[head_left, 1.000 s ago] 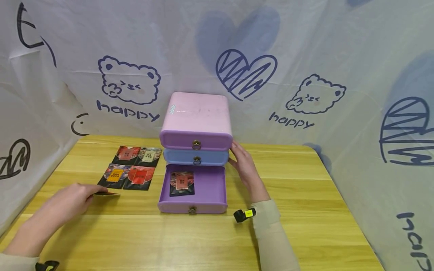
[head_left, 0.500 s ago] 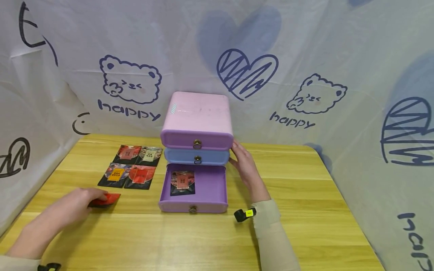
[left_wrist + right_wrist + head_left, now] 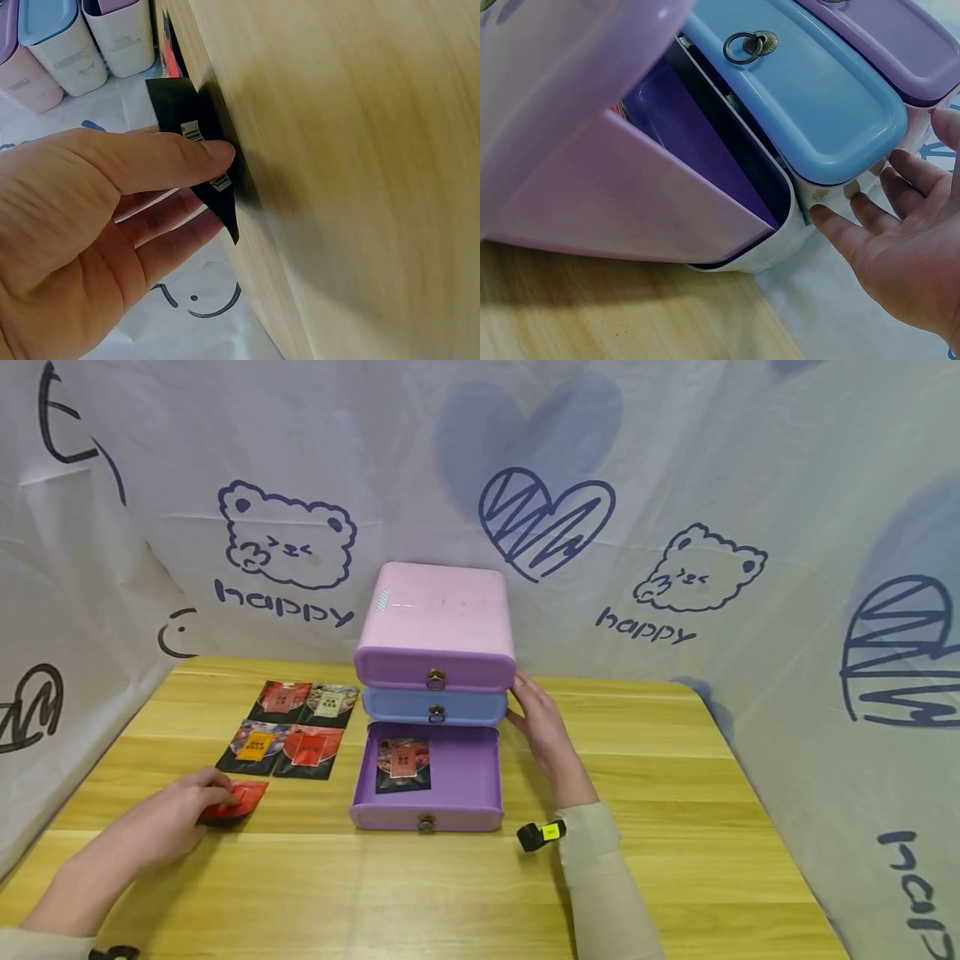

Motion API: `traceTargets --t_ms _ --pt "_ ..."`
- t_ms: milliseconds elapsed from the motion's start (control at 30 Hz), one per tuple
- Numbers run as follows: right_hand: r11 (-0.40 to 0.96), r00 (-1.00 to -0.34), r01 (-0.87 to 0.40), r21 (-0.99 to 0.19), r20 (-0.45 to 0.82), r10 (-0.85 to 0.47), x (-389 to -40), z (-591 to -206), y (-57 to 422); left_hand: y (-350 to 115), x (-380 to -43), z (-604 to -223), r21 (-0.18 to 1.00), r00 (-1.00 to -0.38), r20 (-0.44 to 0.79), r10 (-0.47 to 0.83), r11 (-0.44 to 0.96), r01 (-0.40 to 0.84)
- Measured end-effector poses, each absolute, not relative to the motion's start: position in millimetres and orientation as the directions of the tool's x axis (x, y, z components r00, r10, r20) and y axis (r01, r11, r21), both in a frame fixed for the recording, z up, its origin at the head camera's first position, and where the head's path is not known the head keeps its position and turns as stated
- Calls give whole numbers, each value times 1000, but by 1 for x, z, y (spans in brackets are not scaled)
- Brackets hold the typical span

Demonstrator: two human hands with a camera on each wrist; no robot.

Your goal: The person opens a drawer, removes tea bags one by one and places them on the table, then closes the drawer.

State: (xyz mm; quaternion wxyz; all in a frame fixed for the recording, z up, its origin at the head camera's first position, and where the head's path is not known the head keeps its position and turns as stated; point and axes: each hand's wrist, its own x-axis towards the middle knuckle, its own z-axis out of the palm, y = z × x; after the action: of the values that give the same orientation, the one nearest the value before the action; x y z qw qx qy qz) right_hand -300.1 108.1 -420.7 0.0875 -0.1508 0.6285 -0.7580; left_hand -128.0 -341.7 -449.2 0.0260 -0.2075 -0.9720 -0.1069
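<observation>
My left hand (image 3: 172, 814) pinches a red-and-black packet (image 3: 244, 800) low over the table, left of the drawers. In the left wrist view the thumb presses the packet's black back (image 3: 174, 99), which carries a barcode label. A three-tier drawer box (image 3: 442, 610) stands at the back, its bottom purple drawer (image 3: 468, 768) pulled out. Inside that drawer, on the left, lies one packet (image 3: 403, 764). Against the right side of the box rests my right hand (image 3: 543, 735); in the right wrist view its spread fingers (image 3: 844, 229) touch the box wall.
Several similar packets lie in two rows left of the drawers, one with a yellow label (image 3: 257, 747) and one with a red label (image 3: 309, 750). The wooden table (image 3: 420, 893) meets a white printed cloth (image 3: 420, 460) at the back. A blue drawer (image 3: 435, 707) is closed.
The packet in my left hand was nearly edge-on; now it is tilted so its red face shows. The left hand has shifted only slightly. My right hand stays put.
</observation>
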Motion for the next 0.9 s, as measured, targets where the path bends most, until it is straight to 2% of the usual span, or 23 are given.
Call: traceTargets --t_ms 433,900 --pt "-190 -947 -78 -979 132 -291 -304 -428 107 -335 -126 -448 251 -970 11 242 938 237" --pt "-192 -946 -78 -978 133 -296 -304 -427 107 -332 -125 -452 237 -970 20 243 941 241"
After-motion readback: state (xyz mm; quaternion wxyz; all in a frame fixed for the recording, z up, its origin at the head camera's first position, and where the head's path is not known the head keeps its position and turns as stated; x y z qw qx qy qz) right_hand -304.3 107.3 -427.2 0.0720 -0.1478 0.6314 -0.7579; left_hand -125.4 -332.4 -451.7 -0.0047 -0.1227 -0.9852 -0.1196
